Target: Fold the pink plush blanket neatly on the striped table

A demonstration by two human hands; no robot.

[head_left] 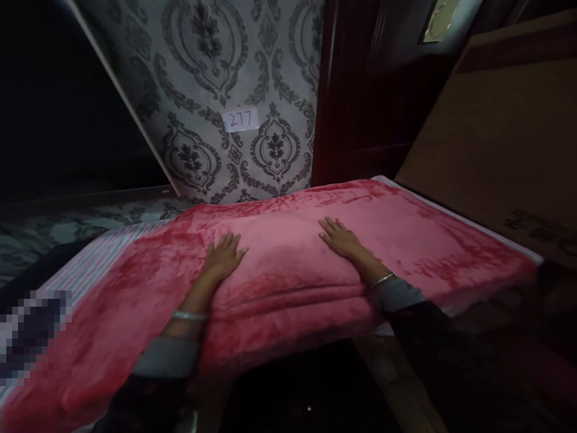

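A folded pink plush cloth (279,252) lies in the middle of a table or bed, its layered front edge facing me. My left hand (224,255) rests flat on its left side, fingers spread. On its right side my right hand (340,236) also lies flat, palm down, with the fingers stretched out. Neither hand grips anything. Beneath the folded piece spreads a larger pink and red plush blanket (433,240) of much the same colour, so the border between them is partly hard to make out.
A striped cloth (97,255) shows along the left edge. Behind are patterned wallpaper (270,78) with a paper label (241,119) reading 277, and a dark red door (360,90). A large cardboard box (505,126) leans at the right; a large dark panel (76,108) stands at the left.
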